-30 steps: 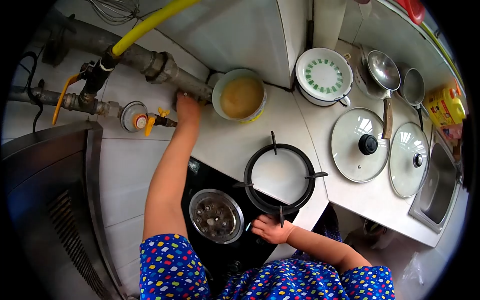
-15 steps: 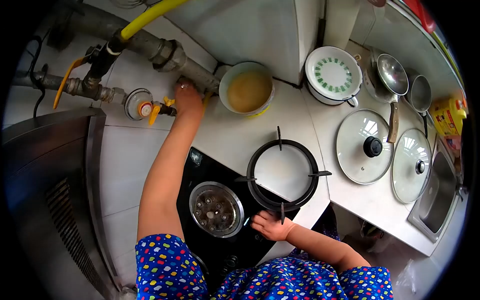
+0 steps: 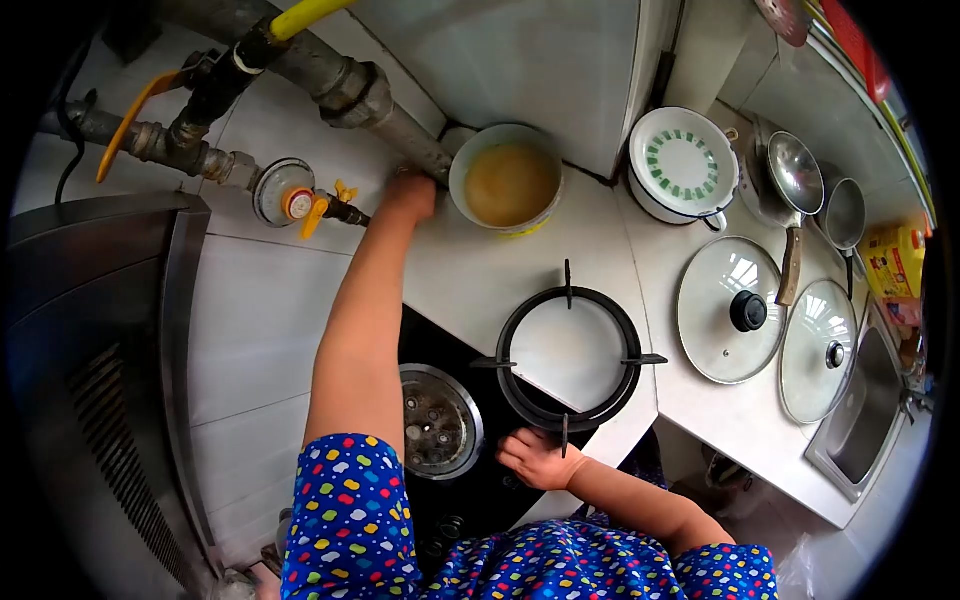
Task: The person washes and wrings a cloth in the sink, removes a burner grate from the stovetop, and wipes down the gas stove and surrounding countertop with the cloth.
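Observation:
My left hand (image 3: 410,190) reaches to the back corner of the counter, between the grey pipe (image 3: 395,115) and a bowl of yellowish liquid (image 3: 512,185). Its fingers are lost in shadow, so whatever they touch is hidden. On the front part of the black gas stove (image 3: 435,330), my right hand (image 3: 535,458) is curled, with its fingers bent together; I cannot make out anything inside it. Just beyond it a black pot-support ring (image 3: 637,385) lies partly over the stove and the white counter. The round burner (image 3: 437,425) is uncovered, partly behind my left arm.
A gas regulator (image 3: 285,195) with yellow handles sits on the left wall piping. To the right are a lidded enamel pot (image 3: 683,157), a ladle (image 3: 795,175), two glass lids (image 3: 725,330), a yellow container (image 3: 893,260) and a sink (image 3: 862,400).
My left hand has shifted right along the back corner, closer to the bowl. A small pale object that showed at my right fingertips is no longer visible. The view has shifted slightly.

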Available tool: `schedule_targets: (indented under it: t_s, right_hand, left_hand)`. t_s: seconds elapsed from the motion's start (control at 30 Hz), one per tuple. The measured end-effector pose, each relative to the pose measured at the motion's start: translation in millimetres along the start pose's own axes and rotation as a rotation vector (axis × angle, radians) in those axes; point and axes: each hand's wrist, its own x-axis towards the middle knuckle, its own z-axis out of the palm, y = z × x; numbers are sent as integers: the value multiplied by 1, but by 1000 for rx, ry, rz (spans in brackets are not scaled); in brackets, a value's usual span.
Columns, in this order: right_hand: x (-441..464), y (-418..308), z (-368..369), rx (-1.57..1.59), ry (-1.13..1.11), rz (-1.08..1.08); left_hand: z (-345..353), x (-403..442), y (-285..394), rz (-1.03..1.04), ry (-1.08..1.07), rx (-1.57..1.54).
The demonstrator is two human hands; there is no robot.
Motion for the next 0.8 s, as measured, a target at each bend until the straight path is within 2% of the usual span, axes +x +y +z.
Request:
schedule_targets:
  t_s: [0.07,0.1,0.17,0.4,0.47,0.6,0.7,0.77,0.8]
  right_hand:
    - [0,1,1,-16,-2,3]
    - [0,2,1,-17,-3,3]
    - [-1,0,3,13,-12,12]
    - [1,0,2,15,4,-1]
    - [1,0,2,23,-4,4]
    - [0,1,0,2,4,0]
    - [1,-2,0,2,-9,0]
    - [0,-1,1,8,-25,20]
    - [-1,-1,0,7,-25,19]
  left_hand:
    - [20,12,-3,23,172,-126]
    - [18,15,-3,23,174,-128]
    - [11,15,0,-82,-29,-253]
    - [-8,-5,12,-130,-3,-199]
    - [-19,-11,16,-157,-97,-153]
    - [-14,-14,15,-208,-88,-145]
    - [-14,-18,15,-266,-196,-88]
    - [-19,-15,24,-287,-380,-105]
    - [-16,-20,35,-287,-379,-106]
